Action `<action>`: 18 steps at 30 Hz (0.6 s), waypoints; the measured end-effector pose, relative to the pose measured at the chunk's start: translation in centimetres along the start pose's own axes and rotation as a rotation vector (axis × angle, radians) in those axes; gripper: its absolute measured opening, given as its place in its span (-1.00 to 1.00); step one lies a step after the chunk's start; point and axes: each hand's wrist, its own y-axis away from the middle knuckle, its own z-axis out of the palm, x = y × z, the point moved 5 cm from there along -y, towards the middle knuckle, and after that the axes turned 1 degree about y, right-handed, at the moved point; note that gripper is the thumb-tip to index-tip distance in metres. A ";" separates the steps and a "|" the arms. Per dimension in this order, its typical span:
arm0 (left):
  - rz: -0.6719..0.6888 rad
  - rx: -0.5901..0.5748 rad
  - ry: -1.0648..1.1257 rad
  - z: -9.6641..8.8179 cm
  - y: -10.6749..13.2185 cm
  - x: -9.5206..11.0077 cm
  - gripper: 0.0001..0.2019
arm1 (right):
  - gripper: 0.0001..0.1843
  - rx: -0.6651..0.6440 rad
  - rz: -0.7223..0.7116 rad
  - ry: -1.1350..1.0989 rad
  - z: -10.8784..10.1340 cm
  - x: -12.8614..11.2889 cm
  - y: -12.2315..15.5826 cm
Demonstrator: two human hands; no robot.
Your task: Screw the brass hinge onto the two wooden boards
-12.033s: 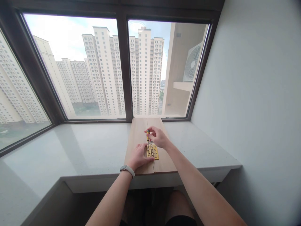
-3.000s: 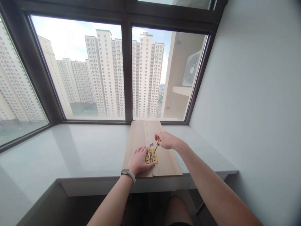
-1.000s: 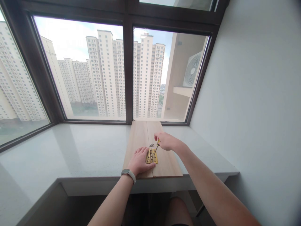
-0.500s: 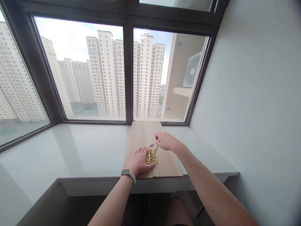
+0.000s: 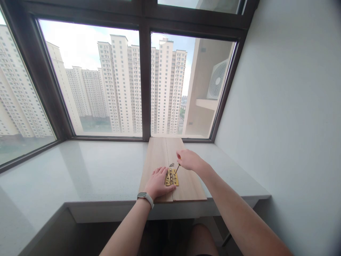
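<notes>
Two pale wooden boards [image 5: 157, 153] lie side by side on the sill, with a thin seam between them. A brass hinge [image 5: 175, 180] lies open across that seam. My left hand [image 5: 157, 183] is spread flat on the left board and the hinge's left side, thumb at the hinge's near edge. My right hand [image 5: 188, 159] is closed round the handle of a screwdriver [image 5: 177, 168], whose shaft slants down to the hinge's right leaf. Several small dark screws [image 5: 171, 164] lie just beyond the hinge. Most of the screwdriver's handle is hidden in my fingers.
The white sill [image 5: 106, 174] extends to both sides of the boards, its front edge near my forearms. Dark-framed windows [image 5: 146, 89] rise behind it. A plain wall [image 5: 287, 106] stands on the right. A watch [image 5: 145, 197] is on my left wrist.
My right hand has shifted very slightly, with the screwdriver still on the hinge's right leaf. My left hand stays in place.
</notes>
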 end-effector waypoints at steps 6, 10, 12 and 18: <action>0.008 0.008 -0.012 0.1 0.0 -0.1 -0.14 | -0.84 -0.043 -0.038 -0.073 0.3 -0.1 0.1; 0.009 0.020 -0.016 0.2 0.0 -0.3 -0.14 | -0.70 -0.081 -0.074 -0.161 0.6 0.0 -0.1; 0.009 0.020 -0.016 0.3 0.0 -0.3 -0.13 | -0.71 -0.073 -0.069 -0.158 0.7 0.0 -0.2; 0.007 0.017 -0.012 0.3 0.0 -0.3 -0.12 | -0.91 -0.016 -0.021 -0.041 0.2 -0.1 -0.2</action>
